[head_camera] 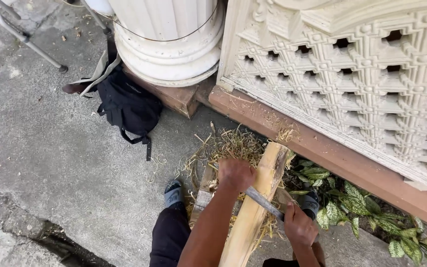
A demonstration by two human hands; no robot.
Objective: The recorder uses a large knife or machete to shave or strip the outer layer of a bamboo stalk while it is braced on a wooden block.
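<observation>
The pale, stripped wooden stake (255,207) is shaved by a blade (264,203) gripped by both hands' closed fingers (235,174).

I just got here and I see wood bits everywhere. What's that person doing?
A person is drawing a long blade across a pale wooden plank, with the left hand on one end and the right hand on the other. Pale shavings lie piled on the concrete ground beside a black backpack.

Outdoor yard beside an ornate building
Cracked concrete ground (50,148), fluted column base (169,44) top centre, carved lattice wall (352,74) upper right.
</observation>
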